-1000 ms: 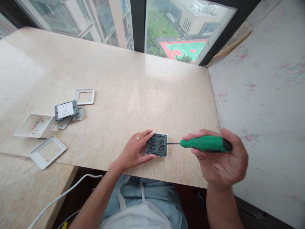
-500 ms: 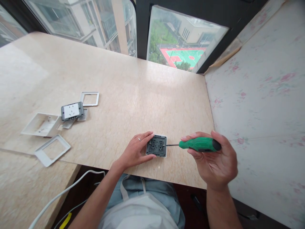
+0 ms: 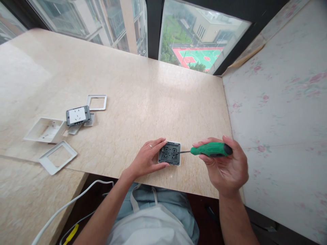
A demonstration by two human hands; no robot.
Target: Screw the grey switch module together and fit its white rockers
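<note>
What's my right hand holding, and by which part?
Your right hand holds the green-handled screwdriver by its handle, fingers and thumb around the grip.

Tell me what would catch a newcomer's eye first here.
Probably the bright green screwdriver in the right hand, its shaft reaching the dark-backed switch plate that the left hand steadies near the counter's front edge. Next, perhaps, the red-and-green sports court outside the window, far below.
</note>
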